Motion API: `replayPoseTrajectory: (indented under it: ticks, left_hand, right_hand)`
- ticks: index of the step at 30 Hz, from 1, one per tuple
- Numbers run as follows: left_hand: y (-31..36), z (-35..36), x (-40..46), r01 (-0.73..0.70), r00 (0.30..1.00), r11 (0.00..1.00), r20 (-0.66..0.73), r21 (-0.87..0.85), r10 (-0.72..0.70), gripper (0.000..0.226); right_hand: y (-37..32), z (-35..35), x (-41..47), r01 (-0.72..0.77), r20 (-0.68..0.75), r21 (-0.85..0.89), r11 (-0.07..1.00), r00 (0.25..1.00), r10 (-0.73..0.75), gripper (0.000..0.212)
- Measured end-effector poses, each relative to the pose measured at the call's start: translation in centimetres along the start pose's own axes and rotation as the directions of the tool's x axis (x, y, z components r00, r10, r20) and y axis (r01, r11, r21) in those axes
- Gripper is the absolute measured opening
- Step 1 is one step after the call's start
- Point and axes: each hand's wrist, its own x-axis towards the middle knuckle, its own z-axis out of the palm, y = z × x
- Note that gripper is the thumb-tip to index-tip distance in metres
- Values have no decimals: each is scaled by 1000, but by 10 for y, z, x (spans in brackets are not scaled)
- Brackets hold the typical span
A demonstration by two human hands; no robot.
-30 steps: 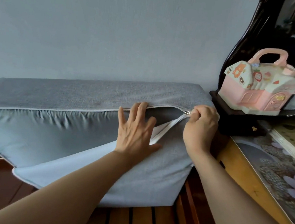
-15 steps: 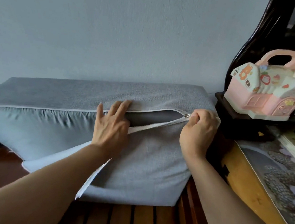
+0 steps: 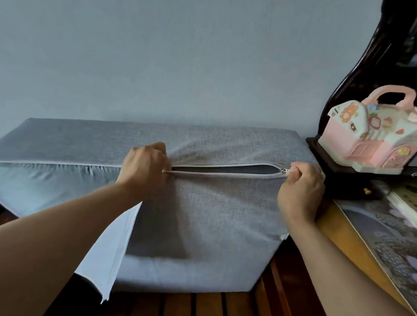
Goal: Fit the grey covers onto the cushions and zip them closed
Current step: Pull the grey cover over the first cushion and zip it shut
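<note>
One cushion (image 3: 56, 187) in one grey cover (image 3: 212, 216) stands on edge on a slatted wooden bench (image 3: 204, 311), leaning against the wall (image 3: 161, 48). Along its upper front edge one zip (image 3: 226, 170) gapes between the two hands, showing the dark inside. The left hand (image 3: 146, 168) has its fingers (image 3: 161, 148) curled down on the cover at the open end of the gap, pinching the lower zip tape there. The right hand (image 3: 300, 188) is clenched around the single metal zip pull (image 3: 285, 170) at the right end of the gap, near the cushion's right corner. One pale flap of cover lining (image 3: 111, 245) hangs loose under the left forearm. To the right, on a table (image 3: 342, 232), stands one pink toy house (image 3: 375, 137) with a carrying handle
</note>
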Motion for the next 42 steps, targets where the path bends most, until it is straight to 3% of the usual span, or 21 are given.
replayPoseTrajectory:
  ticks: [5,11,15,17,22,26,30,33,36,42]
  left_hand:
    - [-5,0,5,-5,999,999,38,-49,7,11]
    - [-7,-3,7,-42,997,998,64,-38,44,13]
    - [-30,2,-7,-175,984,964,-6,-198,178,2]
    - [-61,1,-20,-246,969,956,-51,-159,241,14]
    - [-147,-23,-45,-126,991,991,-41,-32,125,14]
    - [-150,-26,-36,-84,995,994,-54,-73,80,3]
    - [-147,-23,-23,-14,999,999,-39,-36,13,11]
    - [-150,-25,-21,-32,999,999,3,-17,32,16]
    - [-157,-26,-26,-93,996,988,-15,-126,92,10]
    - [-216,-39,-51,-157,987,986,-27,-64,156,17]
  right_hand:
    - [-17,4,-8,0,57,-59,998,998,4,16]
    - [-84,52,-63,213,169,66,975,960,-221,18]
    - [-117,78,-82,172,196,161,972,960,-202,18]
    - [-114,77,-81,179,182,147,973,962,-205,17]
    - [-121,71,-81,117,243,55,992,962,-126,16]
    - [-133,73,-85,37,230,6,999,973,-38,17]
    - [-154,82,-95,10,250,11,1000,968,-12,17]
    - [-184,107,-117,73,342,48,996,936,-85,18]
    - [-214,134,-139,156,400,122,980,896,-193,19]
    - [-214,143,-148,218,347,186,958,898,-272,18]
